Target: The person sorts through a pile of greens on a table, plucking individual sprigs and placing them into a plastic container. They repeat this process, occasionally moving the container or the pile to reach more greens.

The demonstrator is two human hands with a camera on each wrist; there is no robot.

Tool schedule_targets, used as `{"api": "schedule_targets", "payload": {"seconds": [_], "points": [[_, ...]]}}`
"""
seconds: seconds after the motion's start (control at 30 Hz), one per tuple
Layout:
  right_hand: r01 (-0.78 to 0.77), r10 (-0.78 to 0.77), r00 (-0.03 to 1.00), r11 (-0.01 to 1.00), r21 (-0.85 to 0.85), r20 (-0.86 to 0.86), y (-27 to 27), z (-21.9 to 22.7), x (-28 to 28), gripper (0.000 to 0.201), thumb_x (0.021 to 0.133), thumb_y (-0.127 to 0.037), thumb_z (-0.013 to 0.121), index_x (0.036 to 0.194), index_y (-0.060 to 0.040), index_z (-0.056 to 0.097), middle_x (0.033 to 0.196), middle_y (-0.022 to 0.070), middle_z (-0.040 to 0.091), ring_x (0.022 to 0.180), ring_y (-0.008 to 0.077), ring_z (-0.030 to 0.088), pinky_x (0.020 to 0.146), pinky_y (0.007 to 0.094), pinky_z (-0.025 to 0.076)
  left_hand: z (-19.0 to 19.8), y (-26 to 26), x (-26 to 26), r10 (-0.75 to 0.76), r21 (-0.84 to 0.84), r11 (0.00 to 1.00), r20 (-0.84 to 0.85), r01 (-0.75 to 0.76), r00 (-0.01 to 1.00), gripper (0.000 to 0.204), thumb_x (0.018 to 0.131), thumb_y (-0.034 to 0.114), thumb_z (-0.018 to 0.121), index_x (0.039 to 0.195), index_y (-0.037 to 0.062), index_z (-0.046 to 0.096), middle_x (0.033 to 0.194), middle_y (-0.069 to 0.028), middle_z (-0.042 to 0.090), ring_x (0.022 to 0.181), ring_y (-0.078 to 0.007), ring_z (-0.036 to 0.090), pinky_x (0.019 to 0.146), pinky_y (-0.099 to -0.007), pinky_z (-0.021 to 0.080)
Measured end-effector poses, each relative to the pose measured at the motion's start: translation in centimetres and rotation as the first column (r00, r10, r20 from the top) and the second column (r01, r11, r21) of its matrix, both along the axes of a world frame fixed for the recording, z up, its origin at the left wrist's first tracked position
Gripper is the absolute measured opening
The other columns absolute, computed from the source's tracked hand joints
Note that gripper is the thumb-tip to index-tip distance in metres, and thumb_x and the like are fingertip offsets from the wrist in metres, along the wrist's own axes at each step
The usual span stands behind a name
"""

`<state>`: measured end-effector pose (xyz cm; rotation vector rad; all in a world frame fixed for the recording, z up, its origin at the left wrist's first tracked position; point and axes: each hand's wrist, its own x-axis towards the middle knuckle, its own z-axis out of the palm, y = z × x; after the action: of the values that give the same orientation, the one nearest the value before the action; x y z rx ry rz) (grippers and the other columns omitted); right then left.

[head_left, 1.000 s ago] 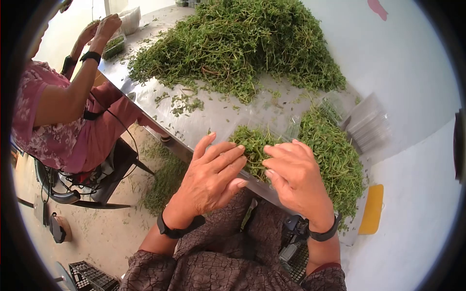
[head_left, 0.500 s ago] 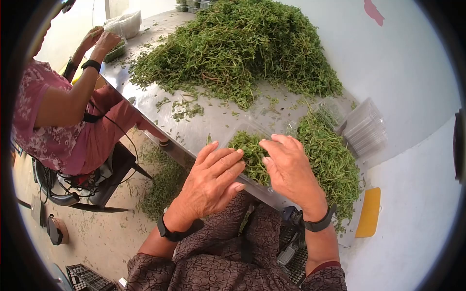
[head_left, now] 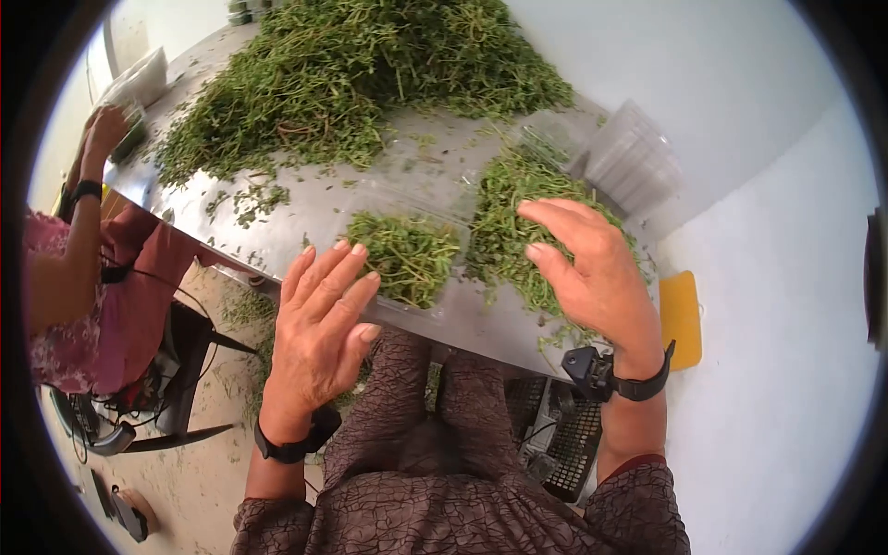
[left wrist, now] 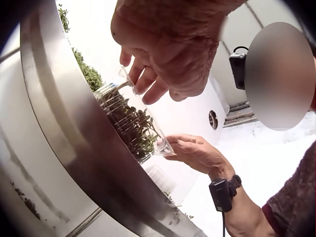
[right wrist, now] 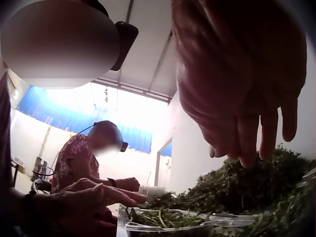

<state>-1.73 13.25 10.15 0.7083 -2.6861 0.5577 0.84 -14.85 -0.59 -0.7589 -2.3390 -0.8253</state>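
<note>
A clear plastic container [head_left: 433, 313] filled with green leafy stems [head_left: 402, 250] sits at the front edge of the metal table. My left hand [head_left: 319, 324] is at its left side, fingers extended, fingertips right by the rim. On the other side, my right hand [head_left: 597, 264] hovers over a small heap of greens [head_left: 504, 208], thumb and forefinger spread apart with nothing between them. In the left wrist view, the left fingers [left wrist: 145, 81] overlap the container's upper rim, and the right hand [left wrist: 195, 153] shows by its far corner.
A large mound of greens [head_left: 314, 83] covers the back of the table [head_left: 305, 217]. Stacked clear containers [head_left: 634, 157] lean near the wall at right, above a yellow board [head_left: 680, 319]. Another person [head_left: 69, 305] sits at left. A black crate [head_left: 573, 444] stands below.
My hands have parted: the right moved rightward off the filled container, the left stays at its left side. The head view has shifted, so the table sits further left.
</note>
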Motion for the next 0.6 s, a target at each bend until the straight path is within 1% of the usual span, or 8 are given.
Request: {"api": "schedule_targets", "payload": {"seconds": [0.03,0.13,0.2,0.27,0.33,0.4,0.53,0.6], "points": [[0.02,-0.018,0.999,0.996,-0.083,0.027,0.7,0.0,0.5,0.03,0.085,-0.008,0.066,0.114,-0.0001,0.065,0.11,0.0209,0.067,0.107,0.0398,0.061,0.094,0.0451,0.047,0.0,0.3,-0.1,-0.01,0.005,1.0,-0.004,0.01,1.0,0.04,0.098,0.03,0.05,0.119,0.0011,0.067,0.135,-0.0171,0.059,0.133,-0.0345,0.05,0.116,-0.053,0.028],[0.095,-0.088,0.989,0.994,-0.052,0.119,2.4,0.1,2.0,0.029,0.084,-0.007,0.066,0.112,0.0005,0.064,0.105,0.021,0.067,0.099,0.04,0.062,0.088,0.0452,0.048,0.1,1.2,-0.2,0.009,-0.104,0.995,0.035,-0.006,0.999,0.035,0.097,0.025,0.054,0.118,0.0011,0.067,0.134,-0.0161,0.06,0.131,-0.0347,0.051,0.117,-0.0535,0.026],[0.111,-0.098,0.983,0.991,-0.075,0.158,3.0,-0.2,2.7,0.029,0.083,-0.006,0.066,0.111,0.0019,0.065,0.102,0.0219,0.067,0.096,0.04,0.061,0.085,0.0455,0.048,0.1,1.7,-0.5,0.044,-0.088,0.995,-0.033,-0.046,0.999,0.031,0.084,0.012,0.067,0.112,0.0004,0.067,0.125,-0.0172,0.063,0.125,-0.0359,0.054,0.114,-0.0541,0.03],[0.089,-0.082,0.978,0.996,-0.031,0.19,4.2,-1.4,3.0,0.029,0.082,-0.007,0.067,0.11,0.0031,0.064,0.102,0.022,0.067,0.097,0.0395,0.062,0.086,0.0447,0.048,0.1,1.7,-0.4,0.051,-0.092,0.994,-0.01,-0.052,0.999,0.031,0.084,0.008,0.065,0.115,0.0011,0.067,0.129,-0.0163,0.062,0.128,-0.0347,0.053,0.116,-0.0537,0.028],[0.093,-0.093,0.989,0.996,0.0,0.116,5.3,-2.8,3.2,0.03,0.081,-0.006,0.068,0.11,0.0027,0.065,0.102,0.0207,0.068,0.098,0.0393,0.061,0.086,0.0455,0.048,0.1,1.6,-0.2,0.056,-0.098,0.994,0.012,-0.054,0.998,0.033,0.084,0.005,0.064,0.117,0.0018,0.067,0.134,-0.0154,0.06,0.131,-0.0334,0.052,0.117,-0.0532,0.027],[0.184,-0.187,0.982,0.978,0.096,0.024,6.5,-3.7,3.4,0.032,0.08,-0.006,0.068,0.11,0.003,0.065,0.102,0.0195,0.068,0.098,0.0382,0.061,0.087,0.0453,0.048,0.0,1.6,0.2,0.108,-0.05,0.993,-0.032,-0.11,0.994,0.036,0.08,0.0,0.065,0.116,0.0018,0.067,0.136,-0.0156,0.059,0.132,-0.0329,0.052,0.117,-0.053,0.027],[0.248,-0.261,0.961,0.959,0.135,0.09,6.6,-3.8,3.5,0.032,0.078,-0.005,0.07,0.109,0.0032,0.066,0.1,0.019,0.068,0.096,0.0367,0.06,0.087,0.0448,0.048,-0.6,1.6,0.3,0.118,-0.025,0.992,-0.066,-0.12,0.991,0.032,0.077,-0.001,0.068,0.109,-0.0007,0.067,0.134,-0.0178,0.059,0.129,-0.0351,0.053,0.114,-0.0538,0.031],[0.269,-0.267,0.963,0.952,0.146,-0.033,6.6,-4.3,3.2,0.032,0.075,-0.004,0.071,0.106,0.0019,0.067,0.099,0.0177,0.066,0.095,0.0351,0.058,0.087,0.044,0.047,-0.7,1.8,0.3,0.123,-0.021,0.992,-0.073,-0.125,0.99,0.031,0.078,-0.002,0.068,0.109,-0.0009,0.067,0.134,-0.018,0.059,0.129,-0.035,0.053,0.114,-0.0541,0.031]]}}
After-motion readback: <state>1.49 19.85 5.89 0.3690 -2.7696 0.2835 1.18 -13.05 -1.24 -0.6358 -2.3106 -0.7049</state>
